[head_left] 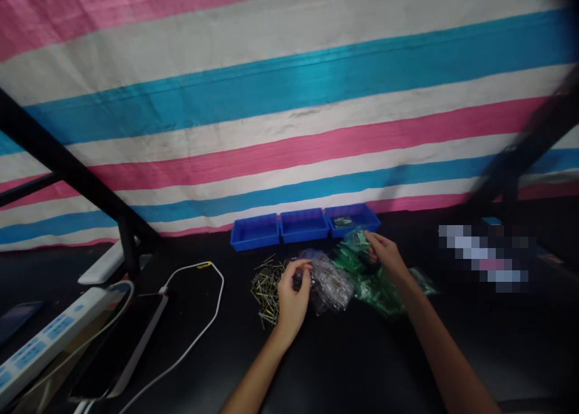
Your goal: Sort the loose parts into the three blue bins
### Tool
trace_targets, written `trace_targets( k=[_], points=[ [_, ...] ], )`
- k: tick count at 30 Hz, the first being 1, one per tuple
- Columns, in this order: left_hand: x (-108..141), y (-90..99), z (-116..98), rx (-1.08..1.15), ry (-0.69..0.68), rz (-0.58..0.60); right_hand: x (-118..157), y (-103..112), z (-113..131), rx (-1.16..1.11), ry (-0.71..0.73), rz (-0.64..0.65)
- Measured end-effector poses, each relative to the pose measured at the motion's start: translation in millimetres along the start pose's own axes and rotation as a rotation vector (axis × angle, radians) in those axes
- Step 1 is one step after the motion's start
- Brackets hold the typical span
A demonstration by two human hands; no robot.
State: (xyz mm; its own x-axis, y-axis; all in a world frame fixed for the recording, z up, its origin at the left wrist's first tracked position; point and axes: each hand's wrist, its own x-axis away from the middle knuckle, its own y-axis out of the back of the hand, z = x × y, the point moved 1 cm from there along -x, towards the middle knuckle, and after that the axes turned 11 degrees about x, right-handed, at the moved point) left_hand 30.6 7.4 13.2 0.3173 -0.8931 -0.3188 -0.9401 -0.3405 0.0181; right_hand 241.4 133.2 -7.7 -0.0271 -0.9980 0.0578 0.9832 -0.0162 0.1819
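Observation:
My right hand (386,257) pinches the upper end of a green-tinted plastic bag (357,240) between thumb and fingers, just in front of the right blue bin. Below it lies a heap of green plastic bags (384,293). My left hand (293,290) is curled with thumb and forefinger close together at the edge of some clear plastic bags (332,284); whatever sits between those fingertips cannot be made out. Left of that hand, a loose pile of thin metal pins or screws (266,287) spreads on the black table, partly covered by the hand.
Three blue bins (256,232) stand in a row at the back; the right one (368,219) holds a small packet (342,221). At left are a power strip (54,335), a phone-like device (120,347) and a white cable (219,305). A striped sheet (289,118) hangs behind.

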Motion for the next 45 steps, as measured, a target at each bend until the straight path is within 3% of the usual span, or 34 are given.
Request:
trace_targets(
  k=[3, 8, 11, 17, 23, 29, 34, 37, 39, 43, 45],
  points=[
    [1, -1.1, -1, -0.015, 0.014, 0.029, -1, 4, 4, 0.010, 0.011, -0.015],
    [2, -3.3, -1, -0.020, 0.010, 0.052, 5, 4, 18, 0.080, 0.112, 0.083],
    [2, -4.5, 1, -0.021, 0.009, 0.055, 3, 9, 15, 0.197, 0.143, -0.011],
    [1, -4.3, 5, -0.037, 0.000, 0.071, -2, 25, -1, 0.732, 0.240, -0.269],
    [-1, -4.0, 4, -0.065, -0.018, 0.060, 6, 24, -7, 1.174, 0.098, -0.223],
    [-2, -4.2, 6, -0.067, -0.016, 0.077, 9, 19, -1, 1.028, 0.115, -0.198],
    [-4, -3.4, 11, -0.057, 0.016, 0.093, 12, 21, 15, 0.851, 0.185, -0.387],
    [-2, -4.6, 11, -0.049, 0.026, 0.104, 13, 16, 24, 0.602, 0.230, -0.445],
    [1, -7.3, 8, -0.047, 0.032, 0.095, 15, 5, 28, 0.372, 0.246, -0.311],
    [5, -13.7, 5, -0.081, 0.029, 0.088, 32, -32, 31, 0.090, 0.212, 0.200],
    [6, -14.2, 8, -0.103, 0.020, 0.097, 42, -47, 31, 0.024, 0.201, 0.392]
  ],
)
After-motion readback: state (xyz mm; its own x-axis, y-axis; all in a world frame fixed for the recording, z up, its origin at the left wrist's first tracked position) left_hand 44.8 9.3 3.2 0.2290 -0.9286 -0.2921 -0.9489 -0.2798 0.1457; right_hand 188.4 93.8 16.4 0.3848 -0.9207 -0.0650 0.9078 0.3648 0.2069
